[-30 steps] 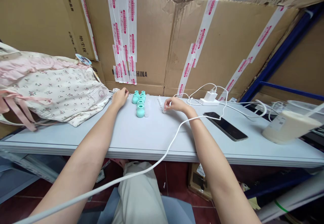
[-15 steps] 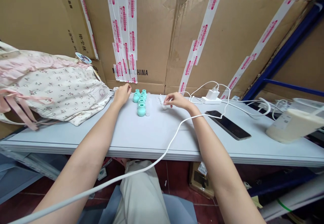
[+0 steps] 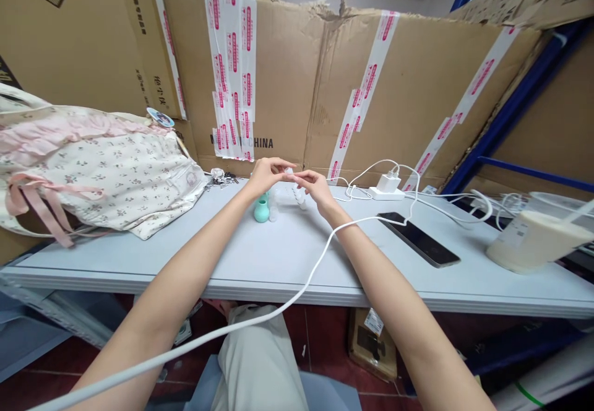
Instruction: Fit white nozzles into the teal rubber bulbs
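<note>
In the head view, your two hands come together above the far half of the desk (image 3: 320, 262). Between the fingertips there is a small white piece (image 3: 288, 171). Your left hand (image 3: 269, 174) seems to pinch it between thumb and finger; your right hand (image 3: 314, 184) has its fingertips narrow and close against it, but I cannot tell whether they also grip.

The piece is probably very light, and I judge it to be stiff plastic, smooth enough to slip. You should hold it by its sides, with the soft tips only, because a hard squeeze could make it jump away.

Below your left hand stands a turquoise pot (image 3: 262, 211); it looks light too, and its round body would be the surest place to take. Just beside it is a clear part (image 3: 273, 211), likely thin, so lift it gently. Near your right hand lie some small white pieces (image 3: 299, 196), easily scattered.
</note>
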A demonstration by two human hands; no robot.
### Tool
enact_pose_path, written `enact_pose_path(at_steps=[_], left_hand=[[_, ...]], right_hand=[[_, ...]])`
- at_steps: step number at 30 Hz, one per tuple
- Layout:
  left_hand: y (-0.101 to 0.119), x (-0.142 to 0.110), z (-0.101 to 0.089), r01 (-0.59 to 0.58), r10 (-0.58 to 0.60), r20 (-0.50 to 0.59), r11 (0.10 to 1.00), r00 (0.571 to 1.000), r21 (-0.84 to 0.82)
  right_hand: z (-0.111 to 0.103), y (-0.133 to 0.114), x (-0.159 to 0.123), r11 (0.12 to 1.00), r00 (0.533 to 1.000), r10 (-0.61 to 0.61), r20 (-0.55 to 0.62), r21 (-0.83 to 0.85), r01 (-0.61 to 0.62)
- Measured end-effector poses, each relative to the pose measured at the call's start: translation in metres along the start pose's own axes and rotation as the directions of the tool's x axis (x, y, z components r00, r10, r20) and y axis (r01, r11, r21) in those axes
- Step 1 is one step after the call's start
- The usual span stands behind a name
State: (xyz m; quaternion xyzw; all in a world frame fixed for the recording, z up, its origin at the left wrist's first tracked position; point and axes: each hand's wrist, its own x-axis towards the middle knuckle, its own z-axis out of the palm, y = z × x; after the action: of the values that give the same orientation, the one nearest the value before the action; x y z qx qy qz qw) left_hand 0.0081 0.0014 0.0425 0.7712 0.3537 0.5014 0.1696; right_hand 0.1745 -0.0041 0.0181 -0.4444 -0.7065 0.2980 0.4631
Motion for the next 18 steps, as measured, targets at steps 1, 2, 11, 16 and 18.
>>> enact_pose_path(at_steps=[1, 2, 11, 16, 18], left_hand=[[-0.004, 0.0, 0.0, 0.011, -0.012, -0.035, 1.0, 0.999, -0.029], [-0.008, 0.001, -0.001, 0.016, -0.02, -0.074, 0.998, 0.997, -0.053], [-0.051, 0.004, -0.031, 0.08, -0.081, -0.171, 0.997, 0.982, -0.011], [-0.06, 0.002, -0.038, 0.069, -0.063, -0.155, 0.997, 0.986, 0.033], [-0.06, 0.001, -0.038, 0.075, -0.069, -0.163, 0.997, 0.984, 0.032]], right_hand=[[0.0, 0.002, 0.003, 0.998, 1.0, -0.015, -0.006, -0.063, 0.015], [0.0, 0.004, 0.006, 0.988, 0.999, -0.031, -0.018, -0.152, 0.028], [0.021, 0.013, 0.033, 0.373, 0.979, 0.019, 0.203, -0.91, 0.182], [0.035, 0.018, 0.039, 0.257, 0.979, 0.04, 0.198, -0.949, 0.181], [0.038, 0.021, 0.038, 0.25, 0.981, 0.024, 0.194, -0.951, 0.182]])
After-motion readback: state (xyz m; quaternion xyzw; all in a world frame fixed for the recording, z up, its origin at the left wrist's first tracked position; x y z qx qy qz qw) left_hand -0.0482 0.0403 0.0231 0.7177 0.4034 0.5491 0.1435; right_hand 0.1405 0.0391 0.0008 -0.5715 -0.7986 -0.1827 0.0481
